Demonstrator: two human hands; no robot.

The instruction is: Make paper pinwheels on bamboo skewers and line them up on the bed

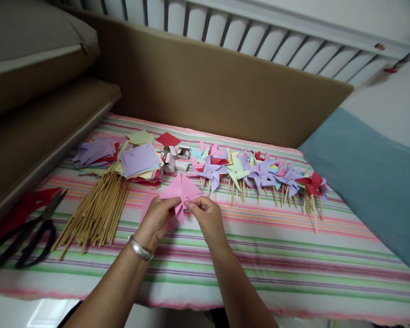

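Observation:
A pink paper pinwheel sheet (181, 186) with slit, spreading blades is held up between both hands just above the striped cloth. My left hand (156, 220) grips it from the left, thumb lying across the paper, with a silver bangle on that wrist. On the right side, my right hand (207, 216) pinches the paper near its middle between thumb and fingertips. Whether a pin is in that pinch is too small to tell. Another piece of pink paper (148, 206) shows beneath, partly hidden by the left hand.
Wooden sticks (94, 212) lie bundled at left beside black-handled scissors (37, 232). Behind them are stacked paper squares (140, 160) and small white boxes (176, 159). A row of finished pinwheels (239, 167) spreads to the right. A brown board (208, 82) stands at the back.

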